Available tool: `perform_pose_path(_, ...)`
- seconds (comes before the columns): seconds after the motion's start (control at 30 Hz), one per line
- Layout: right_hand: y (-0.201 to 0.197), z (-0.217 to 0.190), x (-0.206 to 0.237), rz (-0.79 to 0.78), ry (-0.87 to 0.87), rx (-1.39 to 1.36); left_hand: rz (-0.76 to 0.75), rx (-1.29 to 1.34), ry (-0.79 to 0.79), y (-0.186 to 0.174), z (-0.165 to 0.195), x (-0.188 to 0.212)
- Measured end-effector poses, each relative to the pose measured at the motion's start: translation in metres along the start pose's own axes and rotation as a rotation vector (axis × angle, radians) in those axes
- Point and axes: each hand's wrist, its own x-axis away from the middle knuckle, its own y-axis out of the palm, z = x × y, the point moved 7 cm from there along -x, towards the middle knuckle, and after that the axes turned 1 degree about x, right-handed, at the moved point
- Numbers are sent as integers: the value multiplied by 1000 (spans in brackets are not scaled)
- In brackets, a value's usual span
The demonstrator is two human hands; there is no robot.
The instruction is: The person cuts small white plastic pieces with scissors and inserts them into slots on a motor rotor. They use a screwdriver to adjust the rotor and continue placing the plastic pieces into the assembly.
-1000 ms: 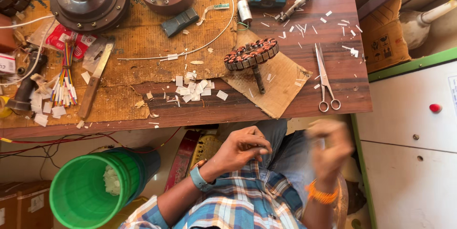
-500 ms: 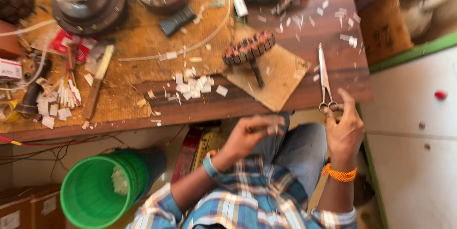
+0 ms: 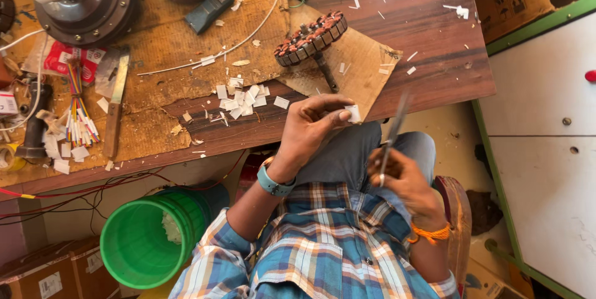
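The left hand [image 3: 316,126] pinches a small white paper slip [image 3: 353,113] between thumb and forefinger, the other fingers curled loosely beneath; it hangs just off the front edge of the desk [image 3: 434,32], over the person's lap. The right hand [image 3: 403,178] is closed around the handles of a pair of scissors [image 3: 392,130], whose blades point up toward the slip and stop just short of it; they are blurred, so whether the blades are apart cannot be told. A teal band sits on the left wrist and an orange thread on the right.

On the desk just behind the left hand lies a scatter of white paper pieces [image 3: 243,99] near the front edge. Further in, a round copper-wound coil on a shaft [image 3: 311,39] rests tilted on a brown cardboard sheet [image 3: 366,66] toward the middle of the desk. More white scraps are strewn near the back right corner. Toward the left edge lie a bundle of coloured wires [image 3: 79,113] and a flat metal file [image 3: 115,103], and a dark round motor housing [image 3: 90,4] sits at the back left. Below the front edge, on the floor, stands a green bucket [image 3: 146,243].
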Motion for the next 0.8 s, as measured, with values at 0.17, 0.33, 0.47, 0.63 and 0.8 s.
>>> perform_pose_path(0.17, 48, -15, 10, -293, 36, -30, 26, -258, 13, 6, 7, -2)
perform_pose_path(0.33, 63, -29, 14, -358, 35, 3, 29, -386, 29, 7, 14, 2)
perform_pose_path(0.47, 60, -24, 12, -322, 106, 35, 11, -409, 17, 7, 11, 4)
perform_pose_path(0.63, 56, -26, 11, -298, 110, 34, -22, -418, -6, 5, 7, 1)
perform_pose_path(0.8, 59, -30, 10, -302, 100, 14, -33, -385, -65, 2, 6, -1)
